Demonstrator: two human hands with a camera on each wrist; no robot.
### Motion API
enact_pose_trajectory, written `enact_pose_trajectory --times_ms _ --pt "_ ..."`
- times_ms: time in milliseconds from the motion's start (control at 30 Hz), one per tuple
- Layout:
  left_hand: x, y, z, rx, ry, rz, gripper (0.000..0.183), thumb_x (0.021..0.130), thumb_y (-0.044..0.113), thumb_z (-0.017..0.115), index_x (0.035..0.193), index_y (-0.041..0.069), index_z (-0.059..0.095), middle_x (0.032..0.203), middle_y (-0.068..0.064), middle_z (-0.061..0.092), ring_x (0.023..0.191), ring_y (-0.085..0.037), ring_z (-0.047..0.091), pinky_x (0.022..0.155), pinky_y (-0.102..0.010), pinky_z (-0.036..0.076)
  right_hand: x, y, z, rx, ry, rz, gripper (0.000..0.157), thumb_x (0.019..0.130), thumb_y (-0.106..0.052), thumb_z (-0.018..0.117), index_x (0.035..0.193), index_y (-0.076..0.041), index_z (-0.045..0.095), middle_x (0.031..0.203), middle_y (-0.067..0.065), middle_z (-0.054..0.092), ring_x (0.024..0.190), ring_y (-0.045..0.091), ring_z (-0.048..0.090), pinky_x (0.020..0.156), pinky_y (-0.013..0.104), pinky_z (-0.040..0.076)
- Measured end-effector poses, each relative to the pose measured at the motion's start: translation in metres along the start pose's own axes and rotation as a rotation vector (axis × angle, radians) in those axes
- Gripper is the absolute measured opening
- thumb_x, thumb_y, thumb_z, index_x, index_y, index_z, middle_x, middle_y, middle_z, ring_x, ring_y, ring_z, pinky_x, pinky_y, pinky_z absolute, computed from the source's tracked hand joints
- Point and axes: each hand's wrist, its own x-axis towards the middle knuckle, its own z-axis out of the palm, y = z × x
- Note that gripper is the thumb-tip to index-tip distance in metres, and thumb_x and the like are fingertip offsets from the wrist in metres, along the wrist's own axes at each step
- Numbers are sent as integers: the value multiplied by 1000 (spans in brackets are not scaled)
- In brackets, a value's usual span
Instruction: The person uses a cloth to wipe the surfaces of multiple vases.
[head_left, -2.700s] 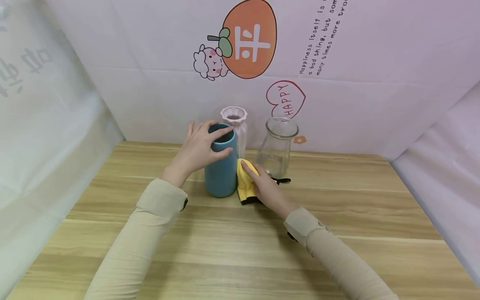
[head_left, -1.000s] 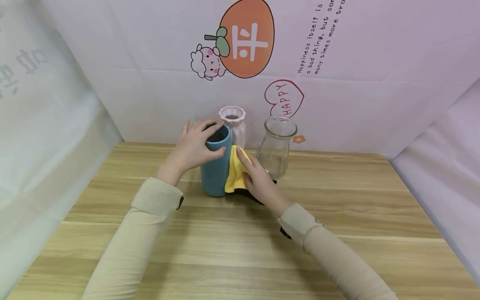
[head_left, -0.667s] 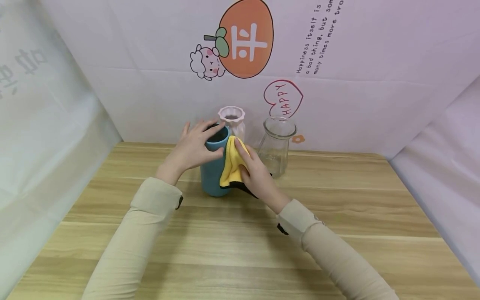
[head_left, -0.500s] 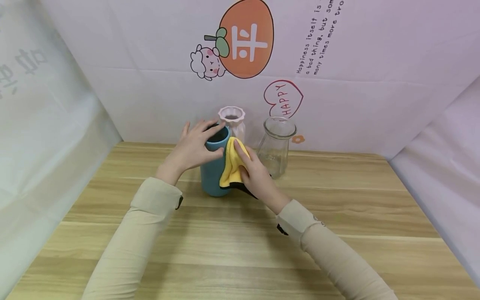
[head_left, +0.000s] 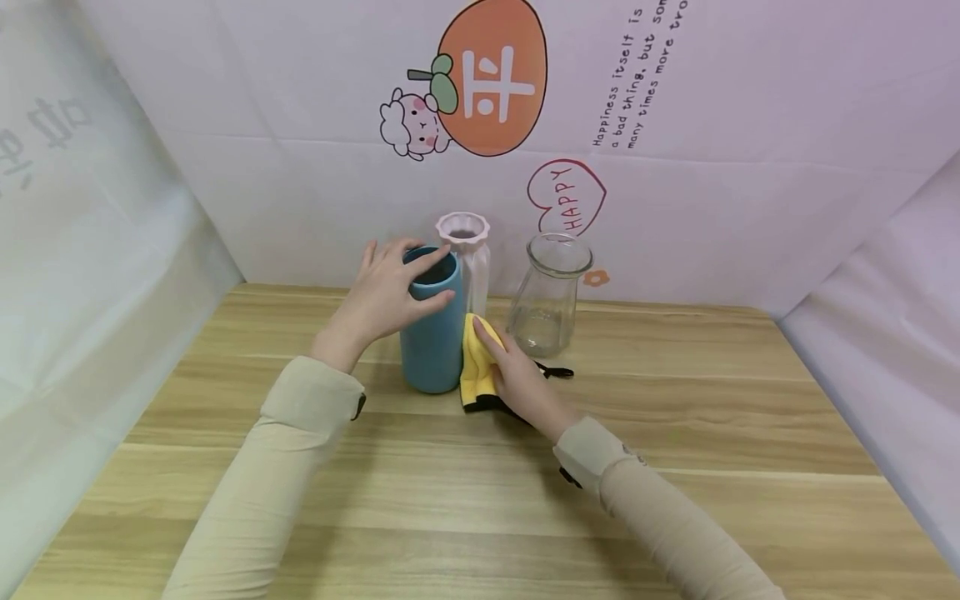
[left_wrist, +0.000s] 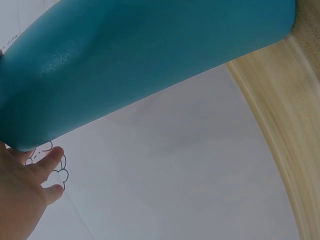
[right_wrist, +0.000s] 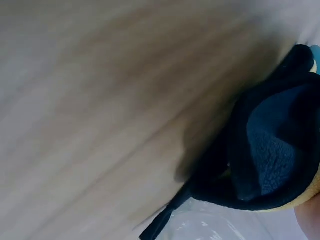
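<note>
A tall blue cylindrical vase [head_left: 432,346] stands upright on the table. My left hand [head_left: 378,298] grips it around the top, with fingers over the rim and the thumb on the near side. The vase [left_wrist: 150,55] fills the upper part of the left wrist view. Bunched in my right hand [head_left: 527,385] is a yellow cloth [head_left: 476,371] with a black edge, against the vase's lower right side. The cloth's dark grey reverse and black hanging loop [right_wrist: 159,222] show in the right wrist view; most of the right hand is hidden there.
A pale pink vase with a scalloped rim [head_left: 475,271] stands just behind the blue one. To its right is a clear glass vase [head_left: 551,304], close behind my right hand. The wooden table [head_left: 420,500] ends at a printed white backdrop [head_left: 322,208].
My right hand moved the cloth up the vase's right side, and over the last half second back down near the base. The blue vase shifted slightly left with my left hand on its rim.
</note>
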Motion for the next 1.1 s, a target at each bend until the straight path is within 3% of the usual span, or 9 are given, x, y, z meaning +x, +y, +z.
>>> enact_pose_trajectory --times_ms 133,367,667,867,1100 --pt "0 1 -2 8 2 13 64 88 48 58 146 26 41 148 -15 39 141 -34 30 119 -60 3 -3 3 2 -37 -9 6 71 89 10 50 151 -18 30 145 24 42 102 37 62 72 40 56" --pt "-3 1 -2 -18 -17 25 61 88 41 56 145 24 42 151 -12 37 145 -41 22 118 -62 3 4 -5 -6 29 85 -67 72 88 11 50 151 -16 28 140 22 44 113 37 59 85 43 55" --pt "-4 -1 -2 -56 -58 47 62 88 39 54 146 22 41 157 -11 29 146 -44 15 117 -64 0 23 -28 -26 46 217 -179 63 90 9 52 147 -6 30 138 23 45 96 34 63 77 39 56" --pt "-4 -2 -1 -58 -47 41 62 89 45 55 146 25 41 157 -11 28 147 -42 14 116 -65 2 22 -28 -25 62 184 -155 63 91 8 51 148 -5 28 141 24 41 97 35 63 79 39 57" --pt "-3 1 3 -28 -3 22 62 88 51 59 145 29 42 154 -17 29 144 -34 23 117 -63 4 11 -14 -9 40 124 -125 67 89 10 52 149 -4 26 140 26 40 103 37 61 79 40 56"
